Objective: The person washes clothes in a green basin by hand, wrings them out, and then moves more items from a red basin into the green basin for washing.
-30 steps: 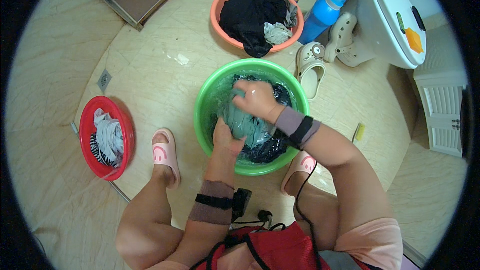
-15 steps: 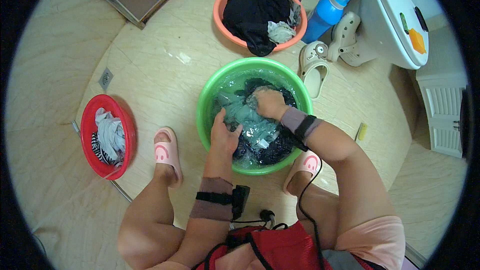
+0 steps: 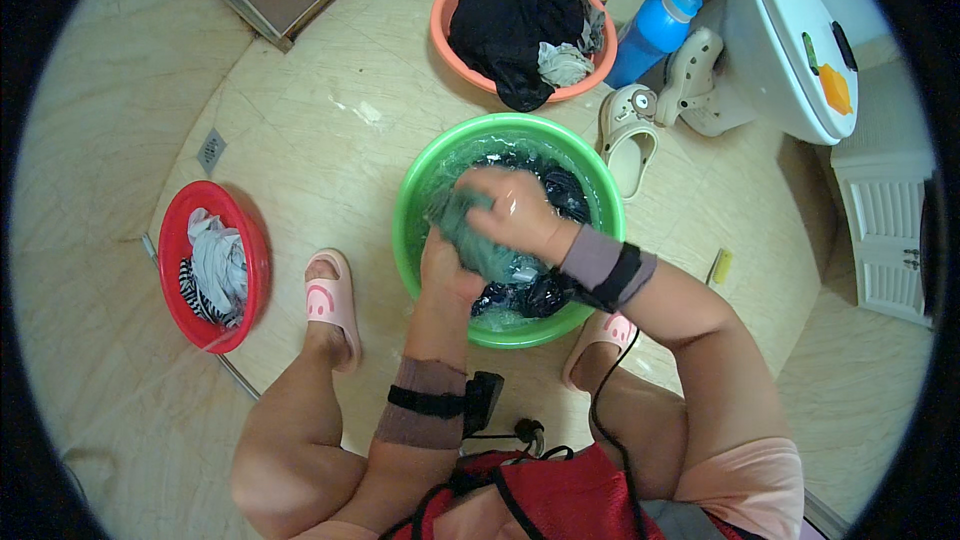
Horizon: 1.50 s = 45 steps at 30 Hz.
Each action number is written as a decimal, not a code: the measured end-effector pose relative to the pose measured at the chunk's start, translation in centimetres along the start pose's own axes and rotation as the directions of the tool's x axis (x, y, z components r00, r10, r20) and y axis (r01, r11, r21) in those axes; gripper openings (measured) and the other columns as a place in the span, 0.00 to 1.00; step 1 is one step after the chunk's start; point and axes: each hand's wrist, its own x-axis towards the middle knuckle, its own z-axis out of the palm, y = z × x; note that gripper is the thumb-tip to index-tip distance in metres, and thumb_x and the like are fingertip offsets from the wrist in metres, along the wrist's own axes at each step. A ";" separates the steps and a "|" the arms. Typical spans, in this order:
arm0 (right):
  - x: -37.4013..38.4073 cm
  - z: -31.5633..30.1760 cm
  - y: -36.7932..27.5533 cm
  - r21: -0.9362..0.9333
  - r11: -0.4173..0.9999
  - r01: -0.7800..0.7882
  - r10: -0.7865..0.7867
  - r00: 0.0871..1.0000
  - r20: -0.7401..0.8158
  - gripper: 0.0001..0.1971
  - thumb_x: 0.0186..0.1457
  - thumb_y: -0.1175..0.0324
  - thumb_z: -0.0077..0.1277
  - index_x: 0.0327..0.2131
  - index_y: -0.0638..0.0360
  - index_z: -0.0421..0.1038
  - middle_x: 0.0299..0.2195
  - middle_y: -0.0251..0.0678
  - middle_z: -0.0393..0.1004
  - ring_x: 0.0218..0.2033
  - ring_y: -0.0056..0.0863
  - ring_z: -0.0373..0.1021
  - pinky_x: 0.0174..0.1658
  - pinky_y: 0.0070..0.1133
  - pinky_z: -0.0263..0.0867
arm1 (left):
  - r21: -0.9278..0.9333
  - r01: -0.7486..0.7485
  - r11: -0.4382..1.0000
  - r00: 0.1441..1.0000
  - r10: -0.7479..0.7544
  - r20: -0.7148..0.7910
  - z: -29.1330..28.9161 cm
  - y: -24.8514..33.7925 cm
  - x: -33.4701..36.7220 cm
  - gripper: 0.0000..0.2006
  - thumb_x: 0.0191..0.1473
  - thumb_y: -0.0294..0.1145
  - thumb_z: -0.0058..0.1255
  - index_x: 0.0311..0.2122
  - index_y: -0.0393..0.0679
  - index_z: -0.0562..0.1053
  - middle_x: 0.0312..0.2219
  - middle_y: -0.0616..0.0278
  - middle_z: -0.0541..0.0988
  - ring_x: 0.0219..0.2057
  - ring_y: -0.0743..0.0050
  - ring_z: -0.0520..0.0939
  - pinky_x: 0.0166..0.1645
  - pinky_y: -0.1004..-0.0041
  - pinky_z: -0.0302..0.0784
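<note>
A green basin of water stands on the floor between my feet. In it a wet grey-green garment is bunched up between my two hands. My right hand, slightly blurred, is closed over the top of the garment with its fingers curled in. Beneath its near left side, my left hand grips the same cloth, its fingers partly hidden by it. Dark wet clothes lie in the water to the right and below the hands.
A red basin of light clothes stands at left. Beyond the green basin is an orange basin with black laundry. A blue bottle, cream clogs and a toilet are at right. A cable hangs by my right leg.
My right hand has moved left and nearer, from the dark clothes onto the grey-green garment. The garment, spread in the water before, is now gathered between both hands.
</note>
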 end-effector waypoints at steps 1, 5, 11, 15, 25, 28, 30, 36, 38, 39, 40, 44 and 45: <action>0.3 -0.9 1.9 -0.024 0.999 -0.028 0.028 1.000 -0.013 0.16 0.39 0.68 0.52 0.36 0.61 0.71 0.32 0.47 0.73 0.34 0.47 0.70 0.40 0.30 0.67 | 0.073 -0.041 0.997 0.998 0.043 -0.038 1.3 -0.5 0.3 0.17 0.60 0.39 0.36 0.49 0.42 0.67 0.45 0.56 0.74 0.44 0.62 0.77 0.49 0.62 0.73; -0.9 -2.7 6.2 -0.290 0.899 -0.327 0.314 0.945 -0.092 0.25 0.50 0.58 0.52 0.49 0.62 0.62 0.39 0.45 0.72 0.35 0.44 0.70 0.44 0.33 0.66 | 0.168 -0.102 0.981 0.992 0.112 -0.049 3.1 0.6 -0.2 0.18 0.60 0.38 0.35 0.49 0.40 0.68 0.45 0.56 0.74 0.46 0.63 0.76 0.51 0.61 0.72; 0.4 -2.6 4.0 0.801 0.028 -0.599 0.486 0.708 0.513 0.22 0.54 0.62 0.52 0.50 0.60 0.62 0.37 0.38 0.73 0.36 0.26 0.72 0.42 0.26 0.69 | 0.388 0.045 0.920 0.998 -0.027 -0.053 1.6 -1.7 -0.8 0.19 0.56 0.37 0.41 0.53 0.45 0.64 0.45 0.60 0.74 0.45 0.68 0.76 0.50 0.63 0.72; 0.3 -3.8 3.7 0.855 0.216 -0.471 0.596 0.758 0.267 0.24 0.49 0.71 0.56 0.50 0.62 0.61 0.38 0.37 0.72 0.36 0.25 0.71 0.41 0.23 0.69 | 0.646 0.318 0.694 0.942 -0.151 -0.301 1.0 -2.0 -1.4 0.27 0.49 0.43 0.53 0.54 0.52 0.62 0.49 0.62 0.70 0.51 0.62 0.70 0.49 0.52 0.67; -6.5 2.7 7.5 -0.574 0.744 -0.342 0.613 0.691 0.383 0.33 0.45 0.74 0.45 0.58 0.56 0.52 0.40 0.56 0.70 0.38 0.50 0.72 0.40 0.38 0.68 | 0.675 0.242 0.697 0.874 0.146 -0.464 -2.1 0.0 -0.8 0.28 0.49 0.47 0.54 0.53 0.50 0.61 0.48 0.54 0.65 0.50 0.58 0.65 0.49 0.61 0.68; -5.2 2.2 8.2 -0.530 0.820 -0.215 0.475 0.772 0.422 0.27 0.46 0.72 0.46 0.53 0.53 0.61 0.37 0.56 0.72 0.37 0.51 0.72 0.40 0.38 0.69 | 0.584 0.157 0.796 0.887 0.146 -0.438 -2.6 -0.8 -0.3 0.29 0.50 0.49 0.53 0.54 0.48 0.61 0.51 0.51 0.63 0.53 0.56 0.64 0.52 0.56 0.67; -3.1 1.9 6.9 -0.267 0.863 -0.428 0.497 0.813 0.303 0.18 0.46 0.69 0.48 0.44 0.59 0.69 0.33 0.52 0.74 0.35 0.51 0.72 0.39 0.36 0.69 | 0.503 0.146 0.852 0.872 0.130 -0.472 -2.8 -0.4 0.0 0.29 0.51 0.51 0.51 0.54 0.47 0.61 0.51 0.51 0.64 0.52 0.55 0.66 0.52 0.55 0.67; -2.4 0.3 -3.6 0.535 0.813 -0.230 0.020 0.929 0.369 0.11 0.43 0.73 0.55 0.34 0.65 0.70 0.24 0.36 0.72 0.27 0.21 0.69 0.32 0.21 0.65 | 0.161 0.048 0.986 0.990 -0.025 -0.139 -4.6 2.0 -0.8 0.24 0.56 0.53 0.42 0.53 0.49 0.65 0.44 0.57 0.73 0.42 0.58 0.76 0.49 0.53 0.71; -3.2 0.9 -4.9 0.558 0.824 -0.103 -0.133 0.921 0.366 0.13 0.43 0.71 0.56 0.33 0.65 0.69 0.24 0.39 0.72 0.26 0.25 0.69 0.34 0.24 0.64 | 0.391 -0.018 0.920 0.987 0.080 -0.143 -3.9 1.4 -1.3 0.23 0.55 0.50 0.44 0.52 0.48 0.66 0.44 0.58 0.74 0.43 0.61 0.76 0.49 0.60 0.73; -2.9 0.9 -5.5 0.493 0.867 -0.077 -0.140 0.911 0.388 0.14 0.42 0.70 0.56 0.34 0.65 0.70 0.25 0.42 0.72 0.26 0.30 0.69 0.34 0.25 0.65 | 0.396 -0.025 0.918 0.986 0.088 -0.143 -4.1 1.5 -1.5 0.23 0.55 0.50 0.44 0.52 0.48 0.66 0.44 0.58 0.74 0.43 0.61 0.76 0.49 0.60 0.73; -2.6 1.0 -5.7 0.465 0.883 -0.060 -0.148 0.905 0.398 0.14 0.42 0.69 0.56 0.34 0.65 0.70 0.25 0.43 0.72 0.26 0.33 0.70 0.34 0.26 0.66 | 0.317 -0.024 0.948 0.994 0.058 -0.098 -4.6 1.4 -1.4 0.23 0.54 0.49 0.44 0.52 0.48 0.66 0.43 0.58 0.74 0.43 0.61 0.76 0.49 0.61 0.73; -1.1 1.7 -1.0 0.019 0.999 0.025 -0.029 0.983 0.182 0.15 0.41 0.65 0.52 0.32 0.64 0.71 0.27 0.49 0.72 0.29 0.48 0.71 0.33 0.35 0.68 | 0.040 0.039 0.998 0.998 -0.041 0.055 -5.2 -0.9 -0.7 0.22 0.53 0.45 0.46 0.51 0.47 0.66 0.42 0.59 0.75 0.43 0.64 0.77 0.49 0.66 0.72; -0.6 0.8 0.8 -0.142 0.986 -0.090 0.114 0.978 0.177 0.15 0.42 0.59 0.51 0.30 0.61 0.71 0.27 0.48 0.73 0.28 0.49 0.71 0.34 0.38 0.67 | 0.370 -0.012 0.929 0.992 0.057 -0.110 -3.1 -1.2 -0.9 0.18 0.54 0.43 0.44 0.48 0.48 0.68 0.41 0.60 0.75 0.41 0.65 0.77 0.45 0.64 0.73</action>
